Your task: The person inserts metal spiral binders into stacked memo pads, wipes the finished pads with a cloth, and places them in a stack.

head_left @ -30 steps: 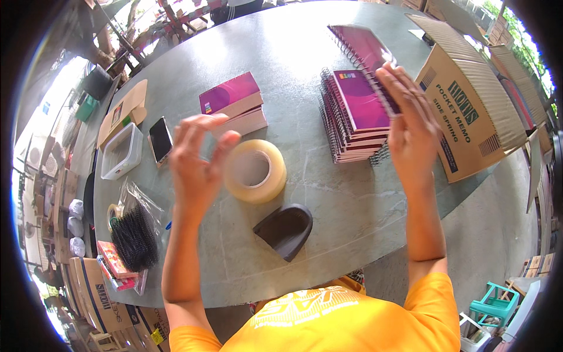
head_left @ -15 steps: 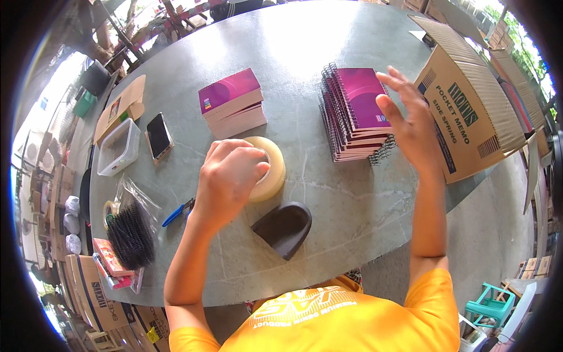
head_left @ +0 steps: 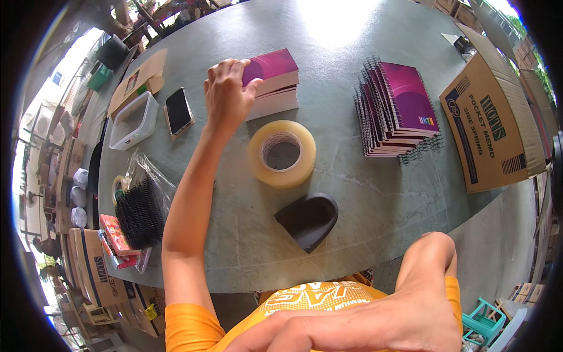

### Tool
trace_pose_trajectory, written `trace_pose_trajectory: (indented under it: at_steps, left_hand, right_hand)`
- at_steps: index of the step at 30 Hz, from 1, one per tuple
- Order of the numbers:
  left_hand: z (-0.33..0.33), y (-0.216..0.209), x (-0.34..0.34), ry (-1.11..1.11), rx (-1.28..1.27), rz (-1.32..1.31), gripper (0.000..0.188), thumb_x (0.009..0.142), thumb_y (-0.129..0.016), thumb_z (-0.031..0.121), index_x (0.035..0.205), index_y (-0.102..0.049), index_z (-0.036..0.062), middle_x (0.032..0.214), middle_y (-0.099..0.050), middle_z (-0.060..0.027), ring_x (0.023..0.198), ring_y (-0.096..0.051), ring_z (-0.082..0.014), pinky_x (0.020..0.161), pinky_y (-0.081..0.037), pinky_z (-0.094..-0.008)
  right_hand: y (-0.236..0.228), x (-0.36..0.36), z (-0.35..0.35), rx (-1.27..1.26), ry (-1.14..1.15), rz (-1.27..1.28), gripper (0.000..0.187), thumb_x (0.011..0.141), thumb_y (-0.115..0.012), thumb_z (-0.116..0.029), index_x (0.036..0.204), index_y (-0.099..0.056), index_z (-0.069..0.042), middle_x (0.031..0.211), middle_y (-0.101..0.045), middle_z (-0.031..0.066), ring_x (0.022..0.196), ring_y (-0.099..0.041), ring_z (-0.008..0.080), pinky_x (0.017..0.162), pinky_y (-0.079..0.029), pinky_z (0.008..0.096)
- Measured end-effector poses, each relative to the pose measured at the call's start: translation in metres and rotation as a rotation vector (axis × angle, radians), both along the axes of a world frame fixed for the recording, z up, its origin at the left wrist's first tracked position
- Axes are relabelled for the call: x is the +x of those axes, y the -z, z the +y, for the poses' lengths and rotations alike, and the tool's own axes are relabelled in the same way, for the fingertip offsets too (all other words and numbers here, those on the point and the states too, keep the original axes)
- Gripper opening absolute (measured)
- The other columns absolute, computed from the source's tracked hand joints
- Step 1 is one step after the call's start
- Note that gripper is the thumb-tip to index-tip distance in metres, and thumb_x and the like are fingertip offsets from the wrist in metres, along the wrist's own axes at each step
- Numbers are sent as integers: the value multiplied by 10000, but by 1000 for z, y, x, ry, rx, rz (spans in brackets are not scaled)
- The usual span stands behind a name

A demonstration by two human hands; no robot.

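Note:
My left hand (head_left: 227,91) reaches to the stack of purple-covered memo pads (head_left: 275,79), whose visible side shows white page edges and no wire coil. Its fingers curl round the stack's left end, with the thumb against the near side. My right hand (head_left: 334,328) is bent back in front of my chest, above the table's near side; its fingertips are hidden at the lower edge. Just below the pads lies a big roll of clear tape (head_left: 258,155). A dark, curved block (head_left: 311,222) rests nearer to me. Spiral-bound purple notebooks (head_left: 407,97) are piled to the right.
On the right stands an open cardboard box (head_left: 487,126). Toward the left lie a phone (head_left: 179,111), a clear plastic tub (head_left: 134,123), a flattened carton (head_left: 141,79) and a bag of black wire coils (head_left: 139,214). A green stool (head_left: 485,321) stands on the floor.
My left hand has left the tape roll and moved up to the purple pads. My right hand has drawn back from the spiral notebooks to my chest. The whole view has shifted slightly.

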State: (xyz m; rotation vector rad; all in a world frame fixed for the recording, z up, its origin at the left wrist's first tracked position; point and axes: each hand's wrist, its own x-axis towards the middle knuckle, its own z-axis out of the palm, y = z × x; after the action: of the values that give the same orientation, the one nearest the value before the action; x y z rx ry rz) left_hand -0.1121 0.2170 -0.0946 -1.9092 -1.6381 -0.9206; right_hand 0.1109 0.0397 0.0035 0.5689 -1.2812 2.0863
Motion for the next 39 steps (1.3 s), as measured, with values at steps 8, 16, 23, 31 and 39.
trace_pose_trajectory:
  at_steps: [8,16,23,31,39]
  left_hand:
    - [3,21,-8,12,-99,129,214,771,-652,147,979,-679,107,936,-666,-42,947,-576,-230,831,-418,-384]
    - [-81,3,-12,358,-273,-415,278,787,-544,-105,1021,-637,13,968,-687,-73,818,-633,-166,756,-493,-310]
    - [-139,33,36,646,-620,-1329,219,799,-564,-54,1009,-625,-47,902,-683,-62,874,-630,-132,758,-503,-287]
    - [-204,64,-217,-724,-426,-372,320,846,-623,304,875,-644,-13,806,-647,-218,772,-662,-331,674,-517,-418]
    - [-188,91,-215,-881,-641,-166,374,833,-616,312,1021,-591,-11,1030,-583,-213,965,-595,-355,832,-491,-428]
  right_hand:
    - [4,-2,-21,-189,-151,69,948,619,-805,-420,1268,-299,52,1228,-387,174,1208,-364,253,1028,-287,368]
    - [26,7,44,244,904,-411,851,654,-733,-348,1318,-357,29,1408,-332,182,1325,-291,286,1068,-224,416]
    - [115,-6,121,-45,925,-551,294,857,-666,-187,1083,-601,-11,990,-651,42,918,-600,128,817,-449,245]
    - [63,-23,130,928,995,-1045,112,826,-620,-97,886,-622,-3,742,-665,103,673,-655,213,602,-510,339]
    - [70,-49,138,1185,1130,-1128,117,817,-618,-152,844,-595,-41,752,-633,167,693,-619,362,590,-469,426]
